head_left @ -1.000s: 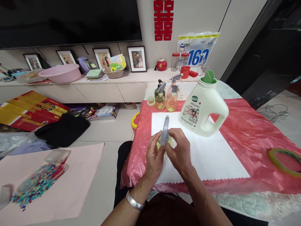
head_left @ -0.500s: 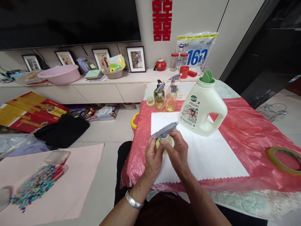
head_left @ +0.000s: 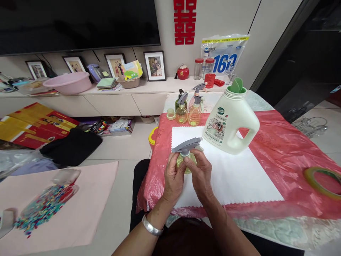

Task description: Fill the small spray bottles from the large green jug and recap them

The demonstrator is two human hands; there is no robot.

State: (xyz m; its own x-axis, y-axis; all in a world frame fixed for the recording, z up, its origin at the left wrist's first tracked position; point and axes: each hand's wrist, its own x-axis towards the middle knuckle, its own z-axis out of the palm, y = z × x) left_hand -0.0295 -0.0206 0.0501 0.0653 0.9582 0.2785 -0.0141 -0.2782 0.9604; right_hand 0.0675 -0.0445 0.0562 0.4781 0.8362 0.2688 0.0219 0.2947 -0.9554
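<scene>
Between my two hands is a small yellowish clear spray bottle [head_left: 187, 164] with a grey trigger head, held upright over a white scalloped-edge sheet [head_left: 229, 185]. My left hand [head_left: 172, 176] grips its left side, the thumb near the neck. My right hand [head_left: 200, 170] closes on the other side, its thumb at the front below the grey head. My fingers hide much of the bottle's body. Just beyond and to the right stands a big pale-green jug [head_left: 231, 119] with a green piece in its mouth. Farther back are several more spray bottles [head_left: 195, 114].
Red plastic film [head_left: 290, 153] covers the table, with a tape roll [head_left: 322, 181] at the right. A small clear cup [head_left: 171, 114] stands near the back left corner. On the left, a pink surface [head_left: 87, 202] bears a spilled heap of colourful small pieces [head_left: 39, 213].
The grey spray head has turned slightly, so more of its side shows. Both hands keep their hold on the bottle in nearly the same place.
</scene>
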